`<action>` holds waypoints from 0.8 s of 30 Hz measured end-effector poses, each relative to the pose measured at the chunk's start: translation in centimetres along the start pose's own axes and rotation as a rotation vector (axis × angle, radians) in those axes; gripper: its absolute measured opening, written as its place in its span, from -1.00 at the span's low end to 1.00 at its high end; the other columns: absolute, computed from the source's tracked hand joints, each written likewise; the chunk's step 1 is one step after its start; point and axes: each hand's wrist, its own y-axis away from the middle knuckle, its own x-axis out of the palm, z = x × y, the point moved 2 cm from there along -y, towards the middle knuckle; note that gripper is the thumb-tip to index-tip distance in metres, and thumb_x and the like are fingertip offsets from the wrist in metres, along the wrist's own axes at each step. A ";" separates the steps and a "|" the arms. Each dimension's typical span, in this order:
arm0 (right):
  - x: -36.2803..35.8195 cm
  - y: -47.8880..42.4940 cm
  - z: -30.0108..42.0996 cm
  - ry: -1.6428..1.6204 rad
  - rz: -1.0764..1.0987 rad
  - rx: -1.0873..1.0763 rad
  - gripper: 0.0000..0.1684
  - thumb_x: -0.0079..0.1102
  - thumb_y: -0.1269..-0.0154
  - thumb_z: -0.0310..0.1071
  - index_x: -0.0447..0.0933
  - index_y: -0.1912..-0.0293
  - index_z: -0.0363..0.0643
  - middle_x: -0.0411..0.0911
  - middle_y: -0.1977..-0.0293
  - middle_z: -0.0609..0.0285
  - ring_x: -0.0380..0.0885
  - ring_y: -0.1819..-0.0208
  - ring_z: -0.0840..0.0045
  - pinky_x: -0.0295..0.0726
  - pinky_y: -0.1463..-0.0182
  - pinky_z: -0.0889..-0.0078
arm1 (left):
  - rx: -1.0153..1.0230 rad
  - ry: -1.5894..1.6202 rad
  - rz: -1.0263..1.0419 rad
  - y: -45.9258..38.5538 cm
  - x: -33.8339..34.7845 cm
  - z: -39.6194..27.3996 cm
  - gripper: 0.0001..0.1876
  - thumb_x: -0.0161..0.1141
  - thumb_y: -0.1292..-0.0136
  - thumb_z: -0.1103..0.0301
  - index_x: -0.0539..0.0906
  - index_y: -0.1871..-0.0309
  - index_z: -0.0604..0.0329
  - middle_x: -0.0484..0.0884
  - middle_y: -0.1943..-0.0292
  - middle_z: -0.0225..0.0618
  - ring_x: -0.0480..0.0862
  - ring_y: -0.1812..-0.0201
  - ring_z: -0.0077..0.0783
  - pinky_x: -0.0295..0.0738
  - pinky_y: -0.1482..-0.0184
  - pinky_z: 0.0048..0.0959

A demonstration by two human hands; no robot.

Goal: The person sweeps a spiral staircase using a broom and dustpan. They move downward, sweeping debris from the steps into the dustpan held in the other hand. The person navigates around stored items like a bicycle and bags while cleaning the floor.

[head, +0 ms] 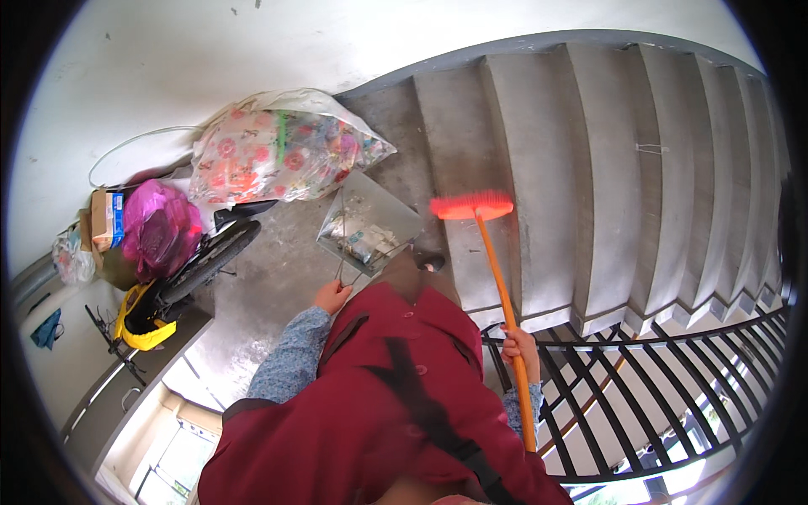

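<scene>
My right hand grips the orange handle of a broom. The broom's red-orange bristle head is at the lowest stair treads, its bristles pointing towards the wall. In my left hand is the thin metal handle of a dustpan, a grey box-like pan. Paper scraps and dusty litter lie inside it. The pan is beside my legs, close to the bottom step; whether it touches the floor I cannot tell.
Concrete stairs run to the right, edged by a black metal railing. Against the wall lean a large flowered plastic bag of mixed waste, a purple bag, a cardboard box and a bicycle wheel. A pale scrap lies on a step.
</scene>
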 end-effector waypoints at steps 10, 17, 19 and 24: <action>14.1 -14.1 12.5 -0.036 0.336 -0.266 -0.81 -0.03 -0.17 -0.32 0.34 0.30 -0.26 0.11 0.83 0.46 0.06 0.86 0.80 0.05 0.80 0.65 | 0.117 0.016 -0.024 -0.2 0.4 1.8 -0.64 0.07 -0.02 0.07 0.48 0.45 0.25 0.52 0.54 -0.12 0.52 0.47 -0.18 0.35 0.42 -0.31; -0.1 -11.1 -1.0 -0.165 0.152 -0.231 -0.75 -0.12 -0.19 -0.32 0.29 0.18 -0.27 0.09 0.80 0.54 0.04 0.86 0.87 0.01 0.79 0.70 | 0.192 -0.143 0.011 0.5 1.6 3.6 -0.64 0.07 -0.02 0.06 0.48 0.41 0.26 0.54 0.52 -0.11 0.53 0.46 -0.18 0.37 0.41 -0.32; -4.3 -8.5 -7.8 -0.284 0.102 -0.222 -0.74 -0.13 -0.19 -0.32 0.30 0.17 -0.29 0.11 0.79 0.54 0.05 0.85 0.88 0.03 0.77 0.72 | 0.194 -0.230 0.009 0.8 2.0 3.6 -0.63 0.07 -0.03 0.06 0.48 0.42 0.28 0.54 0.53 -0.10 0.53 0.47 -0.18 0.37 0.42 -0.32; -9.4 -1.8 -22.1 -0.577 0.020 -0.303 -0.72 -0.05 -0.13 -0.37 0.32 0.20 -0.38 0.09 0.78 0.50 0.03 0.84 0.87 0.03 0.74 0.72 | 0.311 -0.191 0.018 -1.4 3.1 8.1 -0.62 0.09 -0.02 0.07 0.49 0.47 0.31 0.53 0.57 -0.11 0.52 0.50 -0.25 0.36 0.44 -0.35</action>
